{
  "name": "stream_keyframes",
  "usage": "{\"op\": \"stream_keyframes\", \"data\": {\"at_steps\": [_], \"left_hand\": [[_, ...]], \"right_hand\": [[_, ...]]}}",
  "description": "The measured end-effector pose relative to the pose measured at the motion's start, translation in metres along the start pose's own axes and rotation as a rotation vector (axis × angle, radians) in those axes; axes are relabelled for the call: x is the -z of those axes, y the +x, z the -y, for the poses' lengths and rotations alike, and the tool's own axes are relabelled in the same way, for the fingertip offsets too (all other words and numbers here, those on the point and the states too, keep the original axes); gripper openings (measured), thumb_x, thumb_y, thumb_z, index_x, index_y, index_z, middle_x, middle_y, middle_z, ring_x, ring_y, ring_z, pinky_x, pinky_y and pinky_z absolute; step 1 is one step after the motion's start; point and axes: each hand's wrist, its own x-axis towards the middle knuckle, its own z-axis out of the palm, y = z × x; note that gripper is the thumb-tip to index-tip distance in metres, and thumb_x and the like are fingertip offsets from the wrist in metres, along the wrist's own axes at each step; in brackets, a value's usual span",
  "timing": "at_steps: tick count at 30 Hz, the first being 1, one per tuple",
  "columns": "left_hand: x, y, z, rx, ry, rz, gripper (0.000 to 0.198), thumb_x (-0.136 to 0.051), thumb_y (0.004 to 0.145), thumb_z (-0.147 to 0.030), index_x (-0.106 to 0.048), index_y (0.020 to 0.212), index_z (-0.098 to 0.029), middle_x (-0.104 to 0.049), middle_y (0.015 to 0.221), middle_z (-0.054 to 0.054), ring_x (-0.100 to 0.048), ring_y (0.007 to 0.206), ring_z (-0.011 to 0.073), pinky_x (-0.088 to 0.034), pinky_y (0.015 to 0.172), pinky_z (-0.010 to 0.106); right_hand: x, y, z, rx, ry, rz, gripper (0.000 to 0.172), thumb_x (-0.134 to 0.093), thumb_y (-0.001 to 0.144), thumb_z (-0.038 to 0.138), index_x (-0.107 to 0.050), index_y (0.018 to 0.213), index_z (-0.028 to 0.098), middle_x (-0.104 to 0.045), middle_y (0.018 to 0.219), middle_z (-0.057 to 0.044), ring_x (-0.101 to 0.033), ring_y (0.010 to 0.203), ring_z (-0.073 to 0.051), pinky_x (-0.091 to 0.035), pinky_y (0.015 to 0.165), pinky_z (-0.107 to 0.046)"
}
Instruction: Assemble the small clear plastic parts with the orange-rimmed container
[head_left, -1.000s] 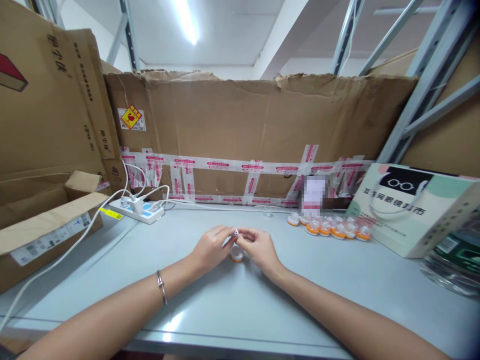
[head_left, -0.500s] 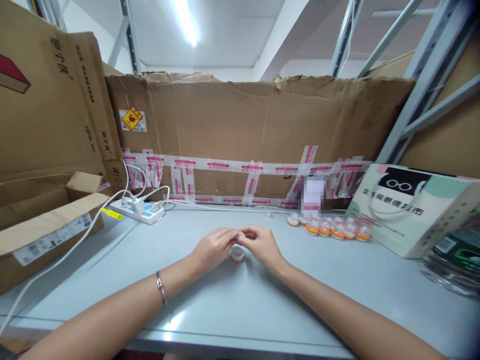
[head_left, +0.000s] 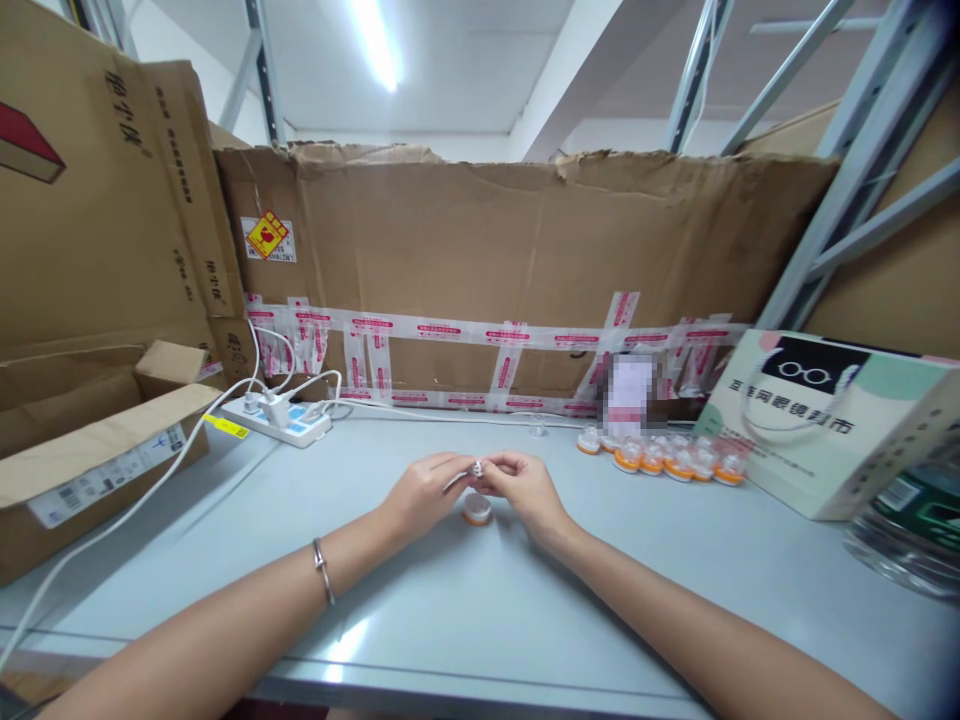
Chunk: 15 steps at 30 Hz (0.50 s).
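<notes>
My left hand (head_left: 433, 492) and my right hand (head_left: 523, 490) meet above the middle of the table (head_left: 360, 600). Between their closed fingertips is a small whitish piece (head_left: 478, 467), too small for me to name; both hands pinch it. Just below the fingers, a small round clear container with an orange base (head_left: 477, 508) stands upright on the table. It is apart from the piece. A silver bracelet circles my left wrist. The fingers partly hide the piece.
Several clear containers with orange bases (head_left: 679, 462) stand in a cluster at the back right. Beside them are a paper bag (head_left: 810, 430) and a large water bottle (head_left: 915, 520). A power strip (head_left: 289, 425) with white cables and an open cardboard box (head_left: 97, 460) occupy the left.
Both hands stay in nearly the same place. The piece between the fingertips looked dark before and now shows whitish, as the fingers have shifted slightly around it.
</notes>
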Motion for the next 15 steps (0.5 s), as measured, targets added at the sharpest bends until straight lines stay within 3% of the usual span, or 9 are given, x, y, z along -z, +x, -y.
{"op": "stream_keyframes", "data": {"at_steps": [7, 15], "left_hand": [[0.0014, 0.0050, -0.0031, 0.480, -0.506, -0.021, 0.019, -0.057, 0.075, -0.025, -0.063, 0.089, -0.014, -0.067, 0.085, 0.005, -0.062, 0.078, 0.0171, -0.051, 0.072, 0.027], [-0.0006, 0.0065, 0.0009, 0.626, -0.773, -0.038, 0.023, -0.062, 0.069, -0.028, -0.060, 0.086, -0.013, -0.067, 0.084, 0.006, -0.062, 0.076, 0.0170, -0.049, 0.075, 0.031]], "right_hand": [[0.0019, 0.0008, 0.0022, 0.003, 0.083, 0.068, 0.037, -0.069, 0.055, 0.040, -0.061, 0.080, 0.015, -0.068, 0.062, -0.002, -0.064, 0.057, -0.014, -0.050, 0.063, -0.029], [0.0044, 0.0026, -0.0021, 0.006, 0.075, 0.130, 0.037, -0.071, 0.055, 0.035, -0.061, 0.082, 0.014, -0.066, 0.062, -0.001, -0.063, 0.064, -0.014, -0.049, 0.068, -0.029]]}}
